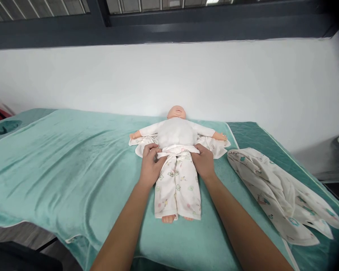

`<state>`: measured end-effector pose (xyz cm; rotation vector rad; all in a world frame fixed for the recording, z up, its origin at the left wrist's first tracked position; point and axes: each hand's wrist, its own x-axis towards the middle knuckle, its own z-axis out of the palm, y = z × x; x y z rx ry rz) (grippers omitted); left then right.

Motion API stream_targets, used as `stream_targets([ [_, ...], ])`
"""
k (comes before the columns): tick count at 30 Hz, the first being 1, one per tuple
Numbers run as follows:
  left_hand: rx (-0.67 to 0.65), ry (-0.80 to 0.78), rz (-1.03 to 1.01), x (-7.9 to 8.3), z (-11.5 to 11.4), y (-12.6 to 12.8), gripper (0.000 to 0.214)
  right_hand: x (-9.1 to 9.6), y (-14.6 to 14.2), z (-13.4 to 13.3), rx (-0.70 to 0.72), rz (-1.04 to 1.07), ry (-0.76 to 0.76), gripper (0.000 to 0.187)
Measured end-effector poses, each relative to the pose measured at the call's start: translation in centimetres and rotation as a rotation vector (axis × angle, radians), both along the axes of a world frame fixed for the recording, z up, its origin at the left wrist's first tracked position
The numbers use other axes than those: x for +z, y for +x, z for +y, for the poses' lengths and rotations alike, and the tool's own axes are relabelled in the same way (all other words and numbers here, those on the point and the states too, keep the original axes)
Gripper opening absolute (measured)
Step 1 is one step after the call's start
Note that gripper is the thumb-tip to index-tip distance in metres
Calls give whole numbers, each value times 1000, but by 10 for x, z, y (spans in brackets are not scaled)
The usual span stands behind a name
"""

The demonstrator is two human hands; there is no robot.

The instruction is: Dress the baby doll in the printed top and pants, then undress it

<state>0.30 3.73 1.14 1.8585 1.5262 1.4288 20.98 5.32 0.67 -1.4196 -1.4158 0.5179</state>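
A baby doll point(176, 130) lies on its back on a teal blanket point(73, 158), arms spread, head toward the wall. It wears a white top and printed white trousers point(178, 188). My left hand point(150, 164) pinches the trousers' waistband at the doll's left hip side nearest me. My right hand point(203, 161) grips the waistband on the other side. Both hands are closed on the fabric. A white cloth point(214, 147) lies spread under the doll's torso. The doll's bare feet show below the trouser legs.
A crumpled printed white cloth point(279, 195) lies on the blanket to the right of the doll. The white wall point(169, 75) stands just behind the doll's head, with a dark window frame above. The table edge drops off at lower left.
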Motion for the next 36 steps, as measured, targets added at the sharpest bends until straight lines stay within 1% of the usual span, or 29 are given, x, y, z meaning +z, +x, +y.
stream_targets([
  [2, -23, -30, 9, 1, -8, -1, 4, -1, 1, 1, -7, -3, 1, 17],
  [4, -57, -55, 23, 2, -19, -2, 8, -3, 2, 3, -17, -21, 13, 14],
  [8, -105, -98, 42, 0, -40, -3, 15, -8, 5, 8, -38, -61, 86, 7],
  [11, -119, -138, 50, -5, -45, -3, 21, -7, 6, 7, -34, -40, 84, 8],
  [13, -114, -144, 60, -8, -44, -3, 27, -4, 6, 3, -5, -16, 63, 10],
  [16, -83, -125, 69, -12, -39, -2, 27, -1, 8, -11, 49, 5, 17, 12],
  [18, -73, -119, 73, -13, -38, -1, 25, 0, 10, -26, 76, -1, -23, 11],
  [21, -72, -107, 80, -13, -38, -1, 21, -3, 11, -52, 140, -22, -80, 4],
  [24, -72, -91, 83, -11, -40, -1, 12, -5, 9, -79, 229, -40, -102, 14],
  [27, -60, -88, 61, -9, -42, -1, 9, -3, 6, -95, 317, 0, -156, 19],
  [28, -54, -80, 51, -9, -41, 0, 9, -2, 5, -97, 350, 36, -184, 21],
  [31, -47, -25, 27, -8, -37, 1, 10, 1, 2, -94, 416, 135, -255, 38],
  [32, -49, -6, 25, -7, -34, 2, 10, 2, 1, -91, 408, 146, -262, 40],
  [36, -40, 48, 25, -6, -16, 6, 10, 2, -4, -74, 298, 105, -234, 36],
])
